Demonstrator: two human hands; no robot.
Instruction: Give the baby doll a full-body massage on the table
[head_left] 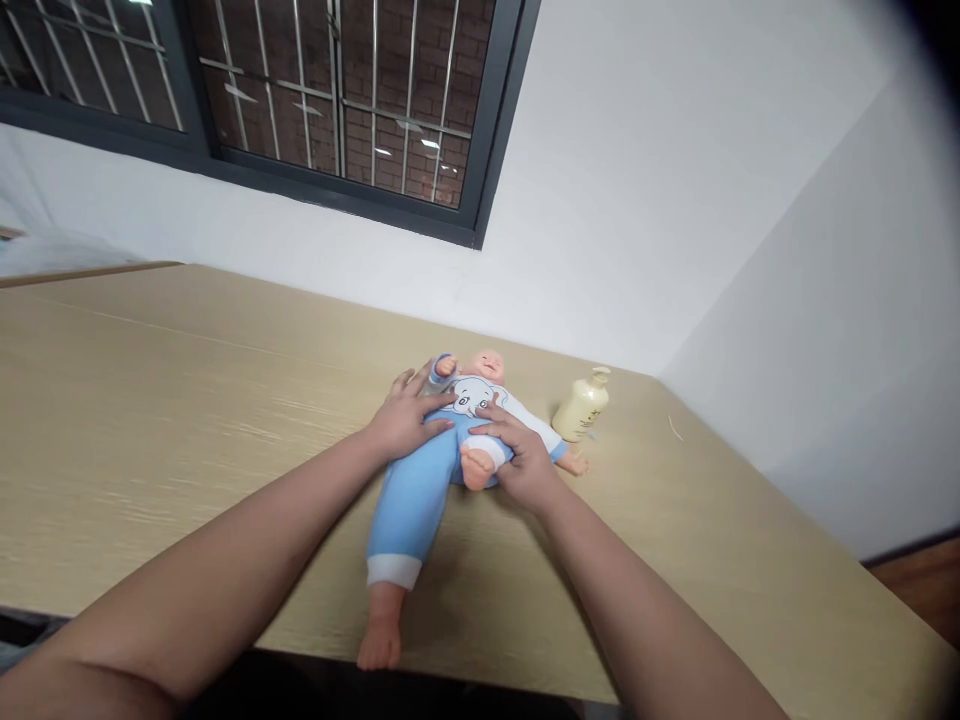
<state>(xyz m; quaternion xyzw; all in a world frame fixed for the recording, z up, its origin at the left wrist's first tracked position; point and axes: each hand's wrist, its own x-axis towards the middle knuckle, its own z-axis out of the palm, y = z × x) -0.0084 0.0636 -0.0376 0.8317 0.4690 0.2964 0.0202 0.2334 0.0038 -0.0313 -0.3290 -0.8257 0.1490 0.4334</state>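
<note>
A baby doll [414, 500] in blue and white clothes lies on its back on the wooden table, head away from me. One leg stretches straight toward me; the other is bent up, with its bare foot [476, 468] facing me. My left hand [411, 418] rests with spread fingers against the doll's waist and hip on the left. Around the bent leg, my right hand [523, 458] is closed, its fingers lying over the leg near the white cuff. An elephant-like face is printed on the doll's white top [514, 405]. Part of the bent leg is hidden by my right hand.
A pale yellow pump bottle [581, 408] stands right of the doll, close to its outstretched arm. The table [187, 400] meets a white wall [600, 200] behind, below a dark-framed barred window [337, 100]. A thin pale strip [675, 428] lies at far right.
</note>
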